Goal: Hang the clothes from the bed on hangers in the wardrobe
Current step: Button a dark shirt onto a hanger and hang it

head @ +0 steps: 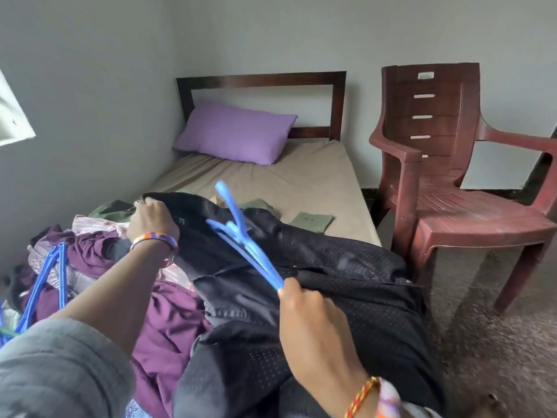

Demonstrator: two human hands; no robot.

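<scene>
A black dotted garment [331, 267] lies spread over the foot of the bed [301, 176]. My left hand [152, 220] grips its far edge and lifts it a little. My right hand [304, 315] holds a blue plastic hanger [241, 233] by one end, raised above the black garment; the hanger is blurred. To the left lies a heap of clothes, with a purple garment [168, 321] and pink striped cloth [96, 224] in it. More blue hangers [45, 285] lie on that heap. Green folded clothes [312, 221] lie farther up the mattress. No wardrobe is in view.
A purple pillow [235, 132] leans at the dark wooden headboard [262, 79]. A maroon plastic armchair [452, 176] stands right of the bed on a speckled floor [497, 342]. The bed's left side runs along a grey wall [90, 101].
</scene>
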